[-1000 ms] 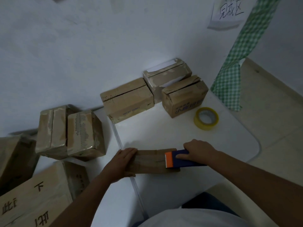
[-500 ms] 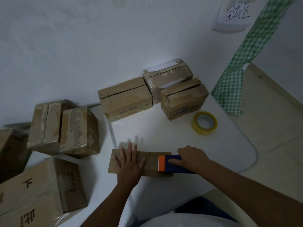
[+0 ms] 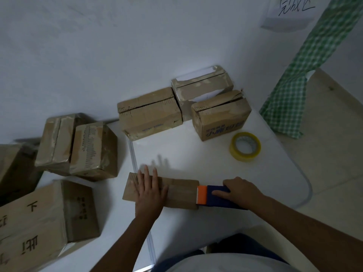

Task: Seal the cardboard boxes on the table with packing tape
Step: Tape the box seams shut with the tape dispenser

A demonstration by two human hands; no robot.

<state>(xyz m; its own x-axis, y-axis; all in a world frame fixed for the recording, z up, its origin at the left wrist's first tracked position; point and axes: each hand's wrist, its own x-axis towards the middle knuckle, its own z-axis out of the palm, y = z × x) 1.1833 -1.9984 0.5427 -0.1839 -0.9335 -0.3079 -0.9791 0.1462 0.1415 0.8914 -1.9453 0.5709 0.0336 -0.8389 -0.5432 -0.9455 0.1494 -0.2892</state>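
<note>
Near front edge of white surface (image 3: 196, 158): low cardboard box (image 3: 180, 191), long side left-right. Left hand (image 3: 150, 190) open, palm flat on box top, fingers spread. Right hand (image 3: 240, 191) closed around blue-and-orange scraper (image 3: 211, 195), orange end at box's right edge. Yellow packing tape roll (image 3: 245, 146) flat, well apart, back right. Three cardboard boxes (image 3: 150, 113) along wall.

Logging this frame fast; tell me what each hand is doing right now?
Left hand: open, flat on the cardboard box.
Right hand: closed on the blue and orange tool at the box's right end.
</note>
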